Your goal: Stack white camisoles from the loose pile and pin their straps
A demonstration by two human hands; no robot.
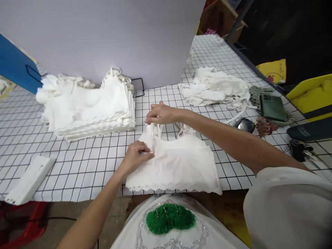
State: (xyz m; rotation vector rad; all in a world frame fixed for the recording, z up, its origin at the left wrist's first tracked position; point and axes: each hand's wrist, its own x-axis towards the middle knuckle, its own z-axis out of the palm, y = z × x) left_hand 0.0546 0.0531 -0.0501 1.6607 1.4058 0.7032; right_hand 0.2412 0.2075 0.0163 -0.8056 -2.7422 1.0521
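The white garment [178, 160] lies flat before me at the near edge of the bench [98, 159]; my left hand [136, 156] is pinching its cloth near the armhole, and my right hand [161, 113], just above, has its fingertips closed on the garment at the strap. To the left rests a stack of white garments [88, 107]; on the right, beyond my forearm, lies a loose white heap [215, 86], with a green phone case [273, 108] near it.
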